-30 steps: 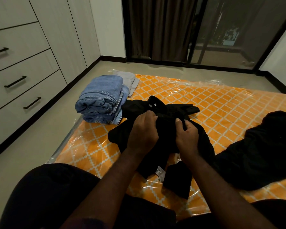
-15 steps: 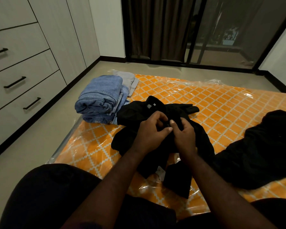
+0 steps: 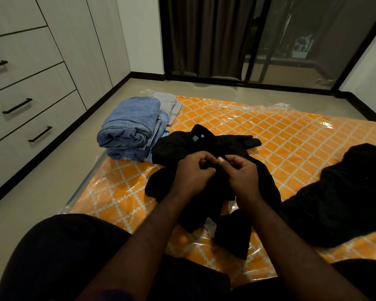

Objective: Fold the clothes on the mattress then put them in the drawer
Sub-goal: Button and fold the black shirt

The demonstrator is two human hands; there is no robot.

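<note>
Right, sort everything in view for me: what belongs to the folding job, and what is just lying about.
Job in hand: black shirt, pinched by the left hand and right hand; folded jeans; grey garment beside them; black heap to the right; mattress; drawers.

Just there: curtain; glass door; floor.
</note>
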